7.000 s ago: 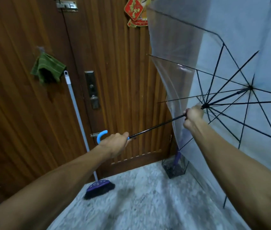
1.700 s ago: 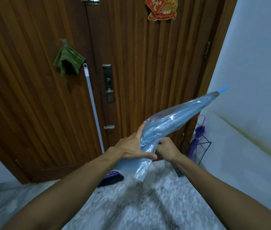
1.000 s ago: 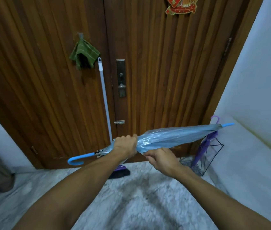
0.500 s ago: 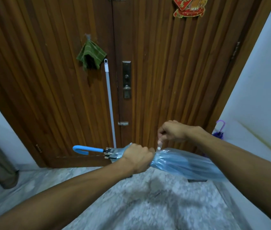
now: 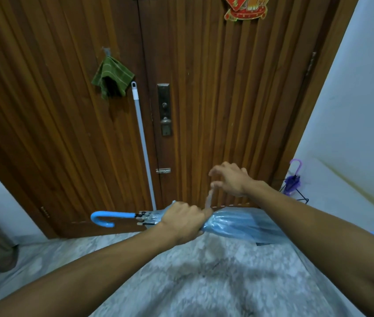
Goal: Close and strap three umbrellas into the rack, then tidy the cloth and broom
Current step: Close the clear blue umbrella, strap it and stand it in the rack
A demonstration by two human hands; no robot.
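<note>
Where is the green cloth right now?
In the head view, the green cloth hangs from a hook on the wooden door, upper left of centre, just left of the broom handle's top.

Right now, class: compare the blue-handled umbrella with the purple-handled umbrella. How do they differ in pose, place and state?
1. The blue-handled umbrella lies roughly level; the purple-handled umbrella stands upright.
2. The blue-handled one is gripped by the left hand; the purple-handled one sits in the wire rack by the wall.
3. The right hand pulls the blue-handled one's strap up, unfastened; the purple one's strap is too small to judge.
Both are folded, with hooked handles.
</note>
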